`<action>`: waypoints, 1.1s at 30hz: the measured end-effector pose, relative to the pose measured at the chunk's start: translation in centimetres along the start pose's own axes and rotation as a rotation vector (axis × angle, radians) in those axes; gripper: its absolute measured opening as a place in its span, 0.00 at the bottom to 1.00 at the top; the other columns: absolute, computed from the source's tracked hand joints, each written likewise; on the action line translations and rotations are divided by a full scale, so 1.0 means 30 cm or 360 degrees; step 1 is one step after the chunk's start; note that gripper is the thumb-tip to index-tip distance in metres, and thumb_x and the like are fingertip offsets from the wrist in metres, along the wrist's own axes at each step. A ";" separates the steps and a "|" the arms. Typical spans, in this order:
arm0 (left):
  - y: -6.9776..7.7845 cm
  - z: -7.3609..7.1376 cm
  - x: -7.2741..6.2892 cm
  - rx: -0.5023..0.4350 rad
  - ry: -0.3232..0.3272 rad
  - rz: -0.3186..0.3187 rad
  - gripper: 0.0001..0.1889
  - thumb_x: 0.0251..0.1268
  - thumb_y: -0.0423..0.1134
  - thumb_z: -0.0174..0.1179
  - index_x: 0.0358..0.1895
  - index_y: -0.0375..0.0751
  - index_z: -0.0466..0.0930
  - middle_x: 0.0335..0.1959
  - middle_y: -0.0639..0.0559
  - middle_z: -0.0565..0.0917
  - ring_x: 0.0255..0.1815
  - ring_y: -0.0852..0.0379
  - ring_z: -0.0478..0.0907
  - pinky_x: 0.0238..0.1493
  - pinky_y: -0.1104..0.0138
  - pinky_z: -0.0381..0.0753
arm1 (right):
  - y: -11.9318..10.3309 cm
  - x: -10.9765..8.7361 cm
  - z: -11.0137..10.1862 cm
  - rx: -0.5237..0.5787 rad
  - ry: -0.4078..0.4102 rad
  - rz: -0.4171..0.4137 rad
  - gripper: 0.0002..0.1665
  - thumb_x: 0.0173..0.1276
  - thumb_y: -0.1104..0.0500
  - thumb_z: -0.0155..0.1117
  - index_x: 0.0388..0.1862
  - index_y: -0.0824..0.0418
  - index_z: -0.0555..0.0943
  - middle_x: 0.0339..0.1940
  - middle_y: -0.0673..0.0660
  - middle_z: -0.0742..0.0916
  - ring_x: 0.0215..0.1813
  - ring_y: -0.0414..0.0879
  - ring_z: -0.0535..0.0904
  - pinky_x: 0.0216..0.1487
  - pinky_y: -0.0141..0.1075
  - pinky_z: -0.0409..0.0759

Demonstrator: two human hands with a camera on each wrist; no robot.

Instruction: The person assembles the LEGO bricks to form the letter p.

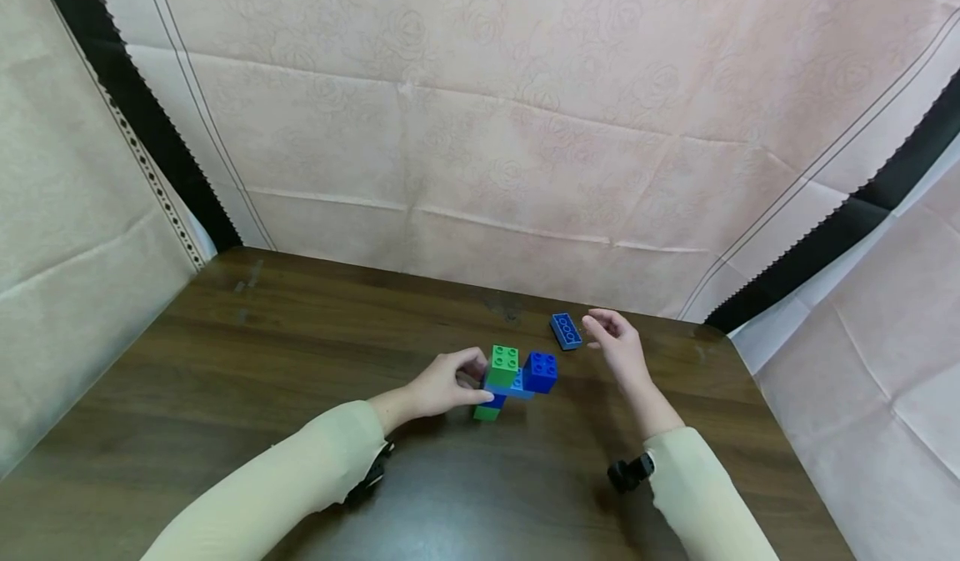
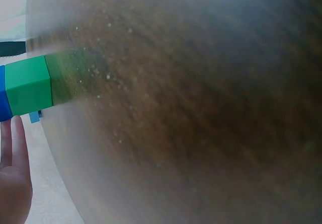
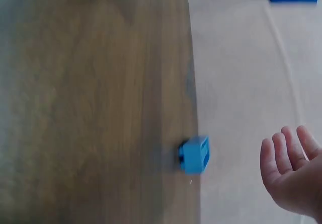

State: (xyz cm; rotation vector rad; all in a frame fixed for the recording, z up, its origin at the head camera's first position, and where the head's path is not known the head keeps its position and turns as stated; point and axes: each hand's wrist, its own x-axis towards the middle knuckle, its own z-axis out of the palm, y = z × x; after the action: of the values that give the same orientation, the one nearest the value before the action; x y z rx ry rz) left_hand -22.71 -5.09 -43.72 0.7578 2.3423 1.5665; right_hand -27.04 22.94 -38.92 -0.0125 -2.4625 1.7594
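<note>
Slightly right of the table's middle, my left hand (image 1: 451,384) grips a small build of toy building bricks between thumb and fingers. The build has a green brick (image 1: 503,366) on top, a dark blue brick (image 1: 541,373) at its right, a lighter blue brick (image 1: 517,388) below these, and another green brick (image 1: 487,413) at the bottom. Farther back lies a loose blue brick (image 1: 566,331), studs showing. Just right of it is my right hand (image 1: 618,348), fingers loosely bent and holding nothing. The right wrist view shows this hand (image 3: 292,176) apart from the loose brick (image 3: 195,155).
A dark wooden table (image 1: 315,336) spreads under both hands. Pale patterned cloth (image 1: 480,127) hangs behind it and along both sides, with black strips at the corners. The loose brick lies near the table's back edge.
</note>
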 end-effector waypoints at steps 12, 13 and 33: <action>-0.008 0.002 -0.003 -0.0028 0.0008 0.0025 0.14 0.59 0.40 0.64 0.44 0.41 0.72 0.42 0.47 0.79 0.44 0.53 0.78 0.46 0.67 0.82 | 0.106 0.103 -0.001 -0.0141 -0.0030 0.0283 0.34 0.65 0.50 0.62 0.64 0.66 0.66 0.46 0.53 0.77 0.43 0.37 0.74 0.55 0.45 0.78; -0.009 0.002 -0.003 -0.0028 0.0010 0.0025 0.14 0.59 0.40 0.64 0.44 0.41 0.72 0.42 0.47 0.79 0.44 0.54 0.78 0.46 0.67 0.81 | 0.112 0.107 0.004 -0.0143 -0.0029 0.0295 0.35 0.65 0.50 0.62 0.64 0.66 0.66 0.48 0.55 0.77 0.43 0.38 0.74 0.55 0.46 0.78; -0.008 0.002 -0.003 -0.0021 0.0006 0.0034 0.14 0.59 0.39 0.64 0.44 0.42 0.71 0.43 0.47 0.79 0.45 0.53 0.78 0.46 0.67 0.81 | 0.192 0.139 0.071 -0.0372 -0.0025 0.0379 0.36 0.63 0.53 0.65 0.64 0.69 0.64 0.58 0.67 0.72 0.55 0.55 0.69 0.45 0.36 0.78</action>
State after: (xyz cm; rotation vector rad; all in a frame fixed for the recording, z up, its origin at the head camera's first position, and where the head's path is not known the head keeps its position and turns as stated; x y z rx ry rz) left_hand -22.68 -5.15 -43.98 0.7798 2.3313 1.5918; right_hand -31.74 23.14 -44.67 -0.3257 -2.7621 1.5409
